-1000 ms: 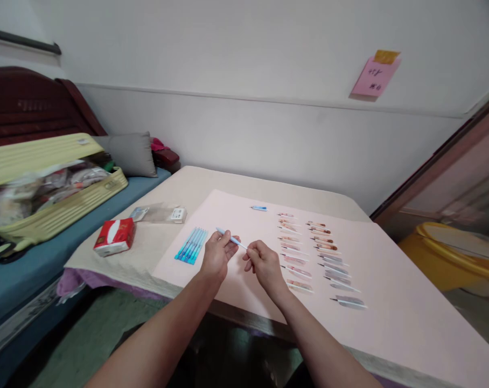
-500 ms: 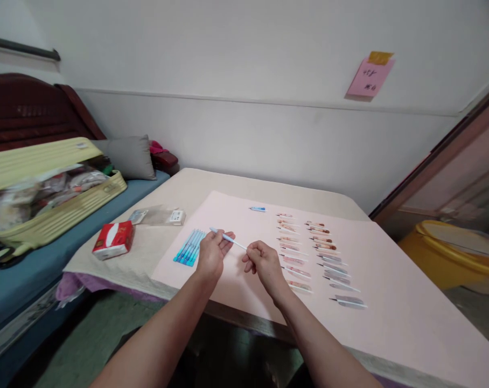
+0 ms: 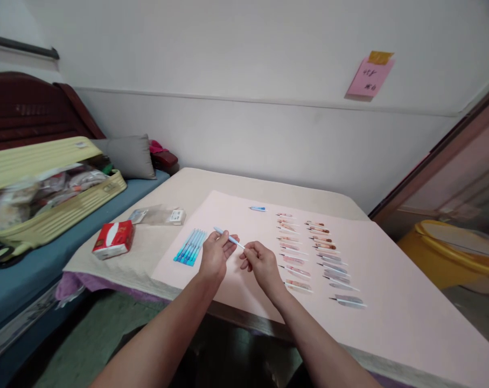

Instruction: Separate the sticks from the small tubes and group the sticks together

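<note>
Both my hands hold one thin light-blue pen (image 3: 229, 237) above a pink sheet (image 3: 244, 226) on the table. My left hand (image 3: 215, 254) pinches the pen near its middle, with the blue end sticking out to the upper left. My right hand (image 3: 259, 261) is closed on the pen's other end, which it hides. A row of several blue pens (image 3: 190, 246) lies on the sheet just left of my left hand. To the right of my right hand lie two columns of small decorated pen parts (image 3: 309, 253).
A single blue piece (image 3: 258, 208) lies further back on the sheet. A red tissue pack (image 3: 113, 237) and a clear plastic bag (image 3: 159, 215) lie on the table's left part. A yellow open suitcase (image 3: 46, 188) sits on the bed. A yellow tub (image 3: 450, 253) stands at right.
My hands have drawn slightly closer together, and the pen between them shifted a little; the view moved a bit.
</note>
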`<state>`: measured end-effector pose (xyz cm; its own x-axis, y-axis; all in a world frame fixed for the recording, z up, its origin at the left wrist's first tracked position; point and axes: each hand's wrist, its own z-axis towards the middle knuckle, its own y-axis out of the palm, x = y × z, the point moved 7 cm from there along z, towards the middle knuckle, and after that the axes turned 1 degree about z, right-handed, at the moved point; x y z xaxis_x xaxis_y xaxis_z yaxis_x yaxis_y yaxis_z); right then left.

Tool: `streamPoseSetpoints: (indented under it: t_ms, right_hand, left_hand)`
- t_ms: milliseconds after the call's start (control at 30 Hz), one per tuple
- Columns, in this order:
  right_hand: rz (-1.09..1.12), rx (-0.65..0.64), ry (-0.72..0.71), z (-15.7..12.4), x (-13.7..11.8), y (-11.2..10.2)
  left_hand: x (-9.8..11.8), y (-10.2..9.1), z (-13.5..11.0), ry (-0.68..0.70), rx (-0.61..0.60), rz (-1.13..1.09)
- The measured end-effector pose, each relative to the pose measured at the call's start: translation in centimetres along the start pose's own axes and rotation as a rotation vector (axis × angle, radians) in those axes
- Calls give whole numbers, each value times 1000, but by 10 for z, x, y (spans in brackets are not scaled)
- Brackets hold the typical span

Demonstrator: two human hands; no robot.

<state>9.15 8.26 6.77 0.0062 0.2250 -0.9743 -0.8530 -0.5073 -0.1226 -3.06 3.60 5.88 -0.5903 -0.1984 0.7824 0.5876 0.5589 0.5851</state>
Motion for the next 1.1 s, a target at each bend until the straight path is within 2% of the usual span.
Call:
streamPoseSetpoints:
  t_ms: [100,267,333,533,633,833,933,1100]
  right_hand:
    - [-41,-1,21,1,-1,-2]
    - [-177,79,-40,-1,-11,-12]
    - [-201,89,-57,-2,-14,-14]
    - [-221,97,-104,-1,-19,-16]
    - [-312,108,-136,-2,-21,-15]
    - [-497,88,-159,-6,-17,-6]
    - [-409,90,-136,-6,-13,-6]
    - [-113,82,-70,-2,-5,-7]
  left_hand:
    - [4,-4,5,-12,40,-28]
    - [14,-23,16,21,188,-96]
    - [15,-26,20,5,194,-130]
    - [9,-25,23,-67,168,-179]
    - [5,-20,19,-81,137,-166]
    - [-11,7,0,-85,-76,-71]
    - [-14,10,-6,-77,-85,-33]
    - [-4,13,-6,-15,-106,2]
